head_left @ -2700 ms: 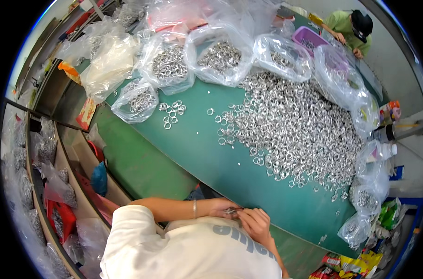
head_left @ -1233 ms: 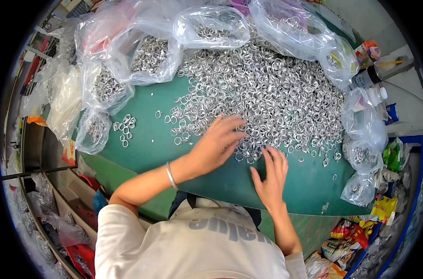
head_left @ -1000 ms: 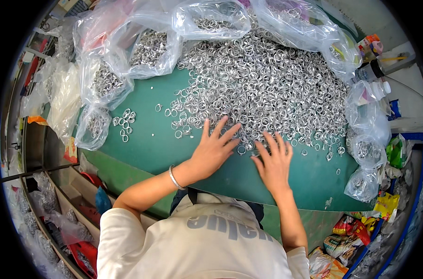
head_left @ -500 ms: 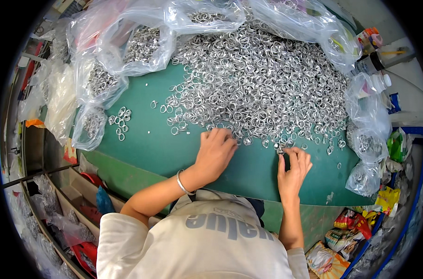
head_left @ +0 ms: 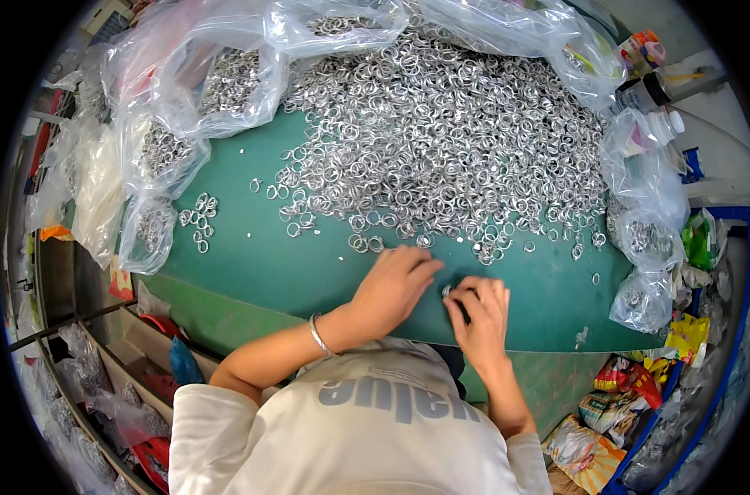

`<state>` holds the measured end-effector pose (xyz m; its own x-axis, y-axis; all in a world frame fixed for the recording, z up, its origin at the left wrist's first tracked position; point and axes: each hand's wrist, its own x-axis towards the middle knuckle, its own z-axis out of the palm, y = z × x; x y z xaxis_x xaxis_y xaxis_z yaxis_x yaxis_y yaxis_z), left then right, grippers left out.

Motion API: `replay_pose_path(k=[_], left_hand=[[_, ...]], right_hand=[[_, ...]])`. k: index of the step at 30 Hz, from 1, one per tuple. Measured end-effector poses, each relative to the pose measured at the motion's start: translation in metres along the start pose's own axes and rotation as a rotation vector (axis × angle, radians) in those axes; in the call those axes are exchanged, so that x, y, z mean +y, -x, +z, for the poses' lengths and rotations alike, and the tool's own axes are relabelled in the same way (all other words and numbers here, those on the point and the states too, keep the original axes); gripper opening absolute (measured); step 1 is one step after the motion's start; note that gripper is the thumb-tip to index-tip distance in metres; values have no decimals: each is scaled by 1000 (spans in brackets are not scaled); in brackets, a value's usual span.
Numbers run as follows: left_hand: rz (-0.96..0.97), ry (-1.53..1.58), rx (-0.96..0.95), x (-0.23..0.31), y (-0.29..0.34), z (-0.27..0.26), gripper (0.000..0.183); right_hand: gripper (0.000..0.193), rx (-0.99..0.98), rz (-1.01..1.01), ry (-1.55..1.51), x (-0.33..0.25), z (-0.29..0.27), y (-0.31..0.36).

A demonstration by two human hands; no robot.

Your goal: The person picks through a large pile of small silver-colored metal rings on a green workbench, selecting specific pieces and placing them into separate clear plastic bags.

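My right hand (head_left: 480, 318) is pinched, with a small silver ring (head_left: 446, 290) between its thumb and fingertips, just above the green tabletop (head_left: 268, 264). To its left, my left hand (head_left: 398, 285) points its fingers toward the right hand. Those fingers are slightly blurred and a little apart, and I see nothing held in them; the thumb is mostly hidden. Beyond both hands spreads a wide heap of silver rings (head_left: 441, 140). A few loose rings (head_left: 366, 243) lie at its front edge near my left hand. A small separate group of rings (head_left: 200, 216) sits farther left.
Clear plastic bags of rings (head_left: 164, 148) line the table's left and back edges. More bags (head_left: 643, 239) stand along the right edge, below a plastic bottle (head_left: 663, 125). Compartments (head_left: 119, 338) are at lower left. Colourful packages (head_left: 585, 454) lie at lower right.
My right hand has drawn back from the heap and moved left with the ring. My left hand has come off the heap's edge toward me. The view has shifted slightly.
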<state>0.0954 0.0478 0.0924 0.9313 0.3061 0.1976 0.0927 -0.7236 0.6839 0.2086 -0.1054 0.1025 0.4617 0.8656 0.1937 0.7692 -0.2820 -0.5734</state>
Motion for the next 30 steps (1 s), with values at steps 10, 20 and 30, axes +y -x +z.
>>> replay_pose_path(k=[10,20,30], left_hand=[[77,52,-194,22,0,37,35],[50,39,-9,19,-14,33,32],[-14,-331,140,-2,-49,27,21]], right_hand=[[17,298,258,176,37,-11,-10],[10,363,292,206,55,-18,-7],[10,-10,120,55,38,-48,5]])
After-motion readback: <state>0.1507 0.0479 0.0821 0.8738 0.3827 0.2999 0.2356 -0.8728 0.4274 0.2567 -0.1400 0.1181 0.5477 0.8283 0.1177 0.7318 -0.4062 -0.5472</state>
